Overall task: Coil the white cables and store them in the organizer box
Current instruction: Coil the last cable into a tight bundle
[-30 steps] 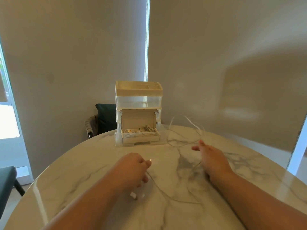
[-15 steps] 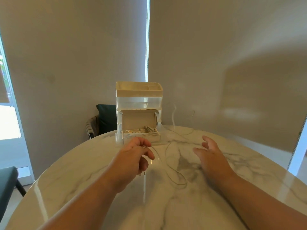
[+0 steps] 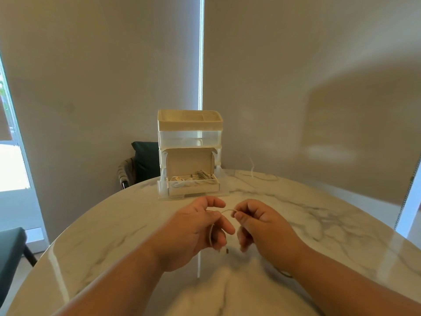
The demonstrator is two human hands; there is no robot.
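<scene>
Above the middle of the marble table (image 3: 95,233), my left hand (image 3: 198,231) and my right hand (image 3: 262,226) are close together, each pinching the same thin white cable (image 3: 226,210). A short arc of it spans between the fingertips and a loop hangs by my left fingers. More white cable (image 3: 257,175) trails on the table at the back right. The organizer box (image 3: 190,124) stands at the far edge, with an open cardboard drawer (image 3: 193,189) at its base holding several coiled cables.
A dark chair (image 3: 143,163) stands behind the table by the organizer. Another dark seat (image 3: 10,249) is at the left edge. Blinds cover the wall behind, with a window on the left.
Both hands have come together over the table's middle and lifted the cable. My right hand, open a moment ago, now pinches it. The cable at the back right has dropped lower.
</scene>
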